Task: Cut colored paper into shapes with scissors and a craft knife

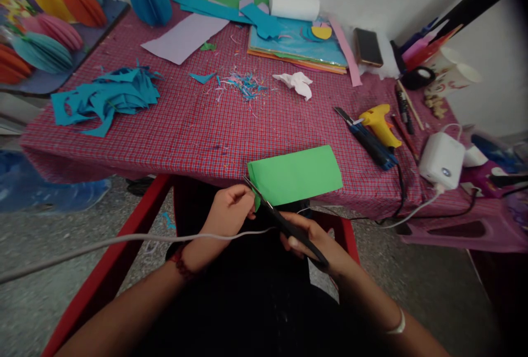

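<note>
My left hand [230,211] pinches the near left corner of a folded green paper [295,175], held just off the near edge of the table [198,131]. In my right hand [317,244] are black scissors [284,224], fingers through the handles. Their blades point up and left and meet the paper's lower left edge, close to my left fingers. A white cable [124,239] crosses in front of my left wrist.
On the checked tablecloth lie blue paper scraps [105,98], a lilac sheet [184,38], stacked coloured sheets [297,43], a crumpled tissue [299,83], a yellow glue gun [379,123], a white adapter box [442,160] and pens. Paper honeycomb balls [49,27] sit far left.
</note>
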Motion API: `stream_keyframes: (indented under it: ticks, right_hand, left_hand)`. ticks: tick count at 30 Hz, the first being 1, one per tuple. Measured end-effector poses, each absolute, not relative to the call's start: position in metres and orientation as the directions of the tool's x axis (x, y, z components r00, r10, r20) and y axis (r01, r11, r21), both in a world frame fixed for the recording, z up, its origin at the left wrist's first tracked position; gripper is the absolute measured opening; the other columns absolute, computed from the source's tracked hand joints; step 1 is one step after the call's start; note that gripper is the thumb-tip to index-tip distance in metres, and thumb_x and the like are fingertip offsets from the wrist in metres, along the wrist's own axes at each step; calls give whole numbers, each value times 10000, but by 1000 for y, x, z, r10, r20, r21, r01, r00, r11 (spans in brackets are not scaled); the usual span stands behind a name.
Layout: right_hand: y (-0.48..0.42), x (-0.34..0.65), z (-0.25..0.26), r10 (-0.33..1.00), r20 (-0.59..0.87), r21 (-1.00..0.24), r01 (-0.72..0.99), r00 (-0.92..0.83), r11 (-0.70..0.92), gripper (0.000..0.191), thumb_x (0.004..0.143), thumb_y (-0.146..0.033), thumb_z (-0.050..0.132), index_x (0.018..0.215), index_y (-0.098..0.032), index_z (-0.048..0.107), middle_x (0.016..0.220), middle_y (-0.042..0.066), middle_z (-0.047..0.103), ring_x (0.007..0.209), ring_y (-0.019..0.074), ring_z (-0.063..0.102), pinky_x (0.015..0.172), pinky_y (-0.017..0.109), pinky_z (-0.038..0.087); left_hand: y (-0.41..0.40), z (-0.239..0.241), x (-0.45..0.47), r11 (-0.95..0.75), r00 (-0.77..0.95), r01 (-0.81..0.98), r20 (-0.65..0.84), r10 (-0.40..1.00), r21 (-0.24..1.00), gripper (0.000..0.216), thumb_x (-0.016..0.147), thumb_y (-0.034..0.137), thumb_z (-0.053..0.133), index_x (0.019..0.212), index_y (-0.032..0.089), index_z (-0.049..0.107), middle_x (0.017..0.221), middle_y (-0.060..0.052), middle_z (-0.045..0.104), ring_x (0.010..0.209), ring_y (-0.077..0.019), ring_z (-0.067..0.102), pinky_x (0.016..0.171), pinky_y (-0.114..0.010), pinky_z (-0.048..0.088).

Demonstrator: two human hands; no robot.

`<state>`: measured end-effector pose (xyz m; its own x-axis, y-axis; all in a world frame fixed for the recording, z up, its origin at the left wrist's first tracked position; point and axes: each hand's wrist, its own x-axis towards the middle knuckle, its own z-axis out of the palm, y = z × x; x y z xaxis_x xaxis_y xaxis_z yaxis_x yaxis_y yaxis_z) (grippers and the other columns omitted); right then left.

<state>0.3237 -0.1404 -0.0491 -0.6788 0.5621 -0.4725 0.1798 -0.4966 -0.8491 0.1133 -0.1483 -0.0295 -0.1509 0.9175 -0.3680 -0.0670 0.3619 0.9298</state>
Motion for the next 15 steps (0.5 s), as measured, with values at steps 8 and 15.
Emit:
stream_keyframes:
  ticks: [8,15]
  right_hand:
    - [-141,321,-50,551,-467,-853,186,-692,-488,672,750,-497,687,1306,-181,478,717,-6,518,544,79,398,466,229,285]
    - [-142,319,-50,578,-429,-881,181,-695,-437,592,791,-456,671,1289,-194,486,719,-20,477,549,71,354,464,224,237]
  left_hand:
    - [-147,-31,113,326,-207,-37,-327,922,944,201,729,243,525,540,175,537,515,29,503,501,-98,503,512,-214,467]
    - [-148,-34,113,281,-243,151,-240,940,948,205,723,282,510,550,174,529,496,28,467,484,-105,465,488,-226,418]
